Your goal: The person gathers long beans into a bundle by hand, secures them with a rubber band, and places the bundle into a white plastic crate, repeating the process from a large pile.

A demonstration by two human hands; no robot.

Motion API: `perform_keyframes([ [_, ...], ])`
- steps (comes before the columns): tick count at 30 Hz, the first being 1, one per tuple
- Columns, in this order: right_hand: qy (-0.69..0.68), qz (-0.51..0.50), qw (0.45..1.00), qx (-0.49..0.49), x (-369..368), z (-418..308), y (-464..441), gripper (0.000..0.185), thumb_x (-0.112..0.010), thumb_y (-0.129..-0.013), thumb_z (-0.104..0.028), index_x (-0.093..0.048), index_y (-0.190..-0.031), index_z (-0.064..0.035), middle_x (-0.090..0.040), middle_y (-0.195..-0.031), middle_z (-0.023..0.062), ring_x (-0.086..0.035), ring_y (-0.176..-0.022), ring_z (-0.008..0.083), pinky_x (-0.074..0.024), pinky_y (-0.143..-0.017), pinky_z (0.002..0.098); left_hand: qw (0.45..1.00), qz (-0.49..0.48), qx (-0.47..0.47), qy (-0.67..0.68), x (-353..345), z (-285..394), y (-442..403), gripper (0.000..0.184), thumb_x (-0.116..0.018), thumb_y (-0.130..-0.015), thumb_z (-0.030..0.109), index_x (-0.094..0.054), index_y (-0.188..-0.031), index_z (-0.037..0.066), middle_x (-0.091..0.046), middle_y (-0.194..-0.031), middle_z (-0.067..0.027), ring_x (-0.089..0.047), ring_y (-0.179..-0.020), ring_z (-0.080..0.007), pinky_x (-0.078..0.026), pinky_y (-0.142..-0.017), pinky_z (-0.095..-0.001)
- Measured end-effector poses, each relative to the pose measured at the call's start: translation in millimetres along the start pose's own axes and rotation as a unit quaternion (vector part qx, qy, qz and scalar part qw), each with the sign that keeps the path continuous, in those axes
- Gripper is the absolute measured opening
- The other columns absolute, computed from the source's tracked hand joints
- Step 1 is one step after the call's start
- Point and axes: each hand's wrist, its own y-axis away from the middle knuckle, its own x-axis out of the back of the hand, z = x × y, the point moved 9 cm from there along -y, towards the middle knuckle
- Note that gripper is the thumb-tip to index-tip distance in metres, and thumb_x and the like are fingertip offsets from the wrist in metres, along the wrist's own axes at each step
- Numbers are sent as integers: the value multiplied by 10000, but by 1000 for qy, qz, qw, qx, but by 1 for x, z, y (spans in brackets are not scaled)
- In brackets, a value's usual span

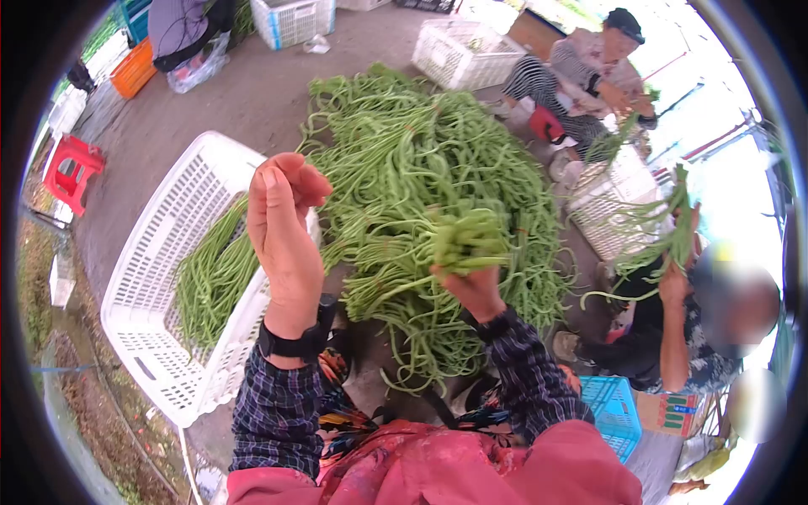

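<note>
In the head view, my right hand (476, 288) grips a bundle of green long beans (471, 240), its gathered ends blurred and pointing up. Raised to the left, my left hand (284, 220) has thumb and fingers closed together in a pinch; whether something thin sits between them I cannot make out. A large heap of long beans (412, 151) spreads over the ground in front of me and beneath my right hand. Below and left of my left hand stands a white plastic crate (139, 278), with long beans (217, 290) laid lengthwise inside.
Beside the heap on the right, a person (673, 311) holds up more beans. Another person (602, 76) sits at the upper right near white crates (463, 59). A red stool (74, 172) and an orange crate (133, 69) stand at left, a blue basket (612, 412) at lower right.
</note>
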Motion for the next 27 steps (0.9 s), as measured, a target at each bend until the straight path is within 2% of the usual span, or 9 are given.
perform_keyframes([
  [3,-94,80,990,-65,73,-40,27,425,-614,-820,-92,-453,-1212,-64,-529,-1112,41,-535,-991,149,-456,-842,311,999,-30,19,-39,-14,-16,5,225,-494,-943,266,-587,-950,61,-579,-759,-14,-521,-680,-89,-413,-652,-222],
  [8,7,283,925,253,192,-203,71,429,-595,-856,-286,-419,-1163,-43,-477,-1125,107,-439,-1089,256,-333,-998,411,991,-117,47,-39,-47,-44,23,150,-532,-926,215,-600,-895,85,-579,-741,23,-493,-651,-49,-386,-617,-192],
  [11,-51,309,895,317,228,-238,95,506,-581,-840,-408,-440,-1160,-41,-489,-1128,110,-459,-1069,256,-344,-986,428,983,-164,60,-58,-68,-57,36,137,-533,-926,204,-593,-886,88,-570,-742,31,-484,-657,-44,-379,-615,-184],
  [14,-235,326,865,300,251,-234,100,650,-458,-836,-603,-494,-1129,-25,-550,-1084,134,-503,-1057,277,-391,-946,438,972,-213,64,-78,-91,-65,48,117,-530,-927,197,-582,-899,96,-564,-745,39,-481,-660,-41,-377,-614,-183],
  [15,-235,332,862,302,256,-230,102,650,-458,-836,-603,-494,-1129,-25,-550,-1084,134,-503,-1057,277,-391,-946,438,968,-227,66,-90,-96,-68,51,114,-527,-929,196,-579,-904,97,-564,-747,40,-481,-657,-41,-378,-614,-182],
  [17,-364,275,875,161,248,-192,84,663,-434,-839,-617,-507,-1106,-15,-578,-1018,142,-549,-980,283,-434,-896,434,964,-243,74,-81,-104,-68,54,115,-527,-929,197,-580,-928,95,-572,-760,39,-499,-676,-39,-387,-628,-181],
  [20,-492,254,827,99,223,-136,70,541,-478,-842,-541,-543,-1055,-48,-590,-985,102,-564,-939,251,-429,-907,442,956,-264,94,-84,-121,-69,64,152,-554,-911,199,-566,-973,60,-579,-814,10,-534,-726,-63,-406,-655,-187],
  [24,-505,263,822,4,188,-84,62,523,-487,-871,-489,-484,-1161,-53,-569,-1038,119,-562,-967,277,-444,-890,435,907,-383,159,-72,-159,-83,99,469,-632,-853,295,-484,-1193,8,-577,-1010,-77,-569,-920,-145,-460,-794,-262],
  [27,-477,227,849,-27,161,-80,47,530,-474,-887,-477,-456,-1208,-56,-554,-1070,125,-560,-977,285,-459,-863,417,864,-465,176,-82,-185,-95,126,737,-688,-795,363,-336,-1329,-2,-523,-1154,-138,-510,-1083,-214,-390,-944,-333],
])
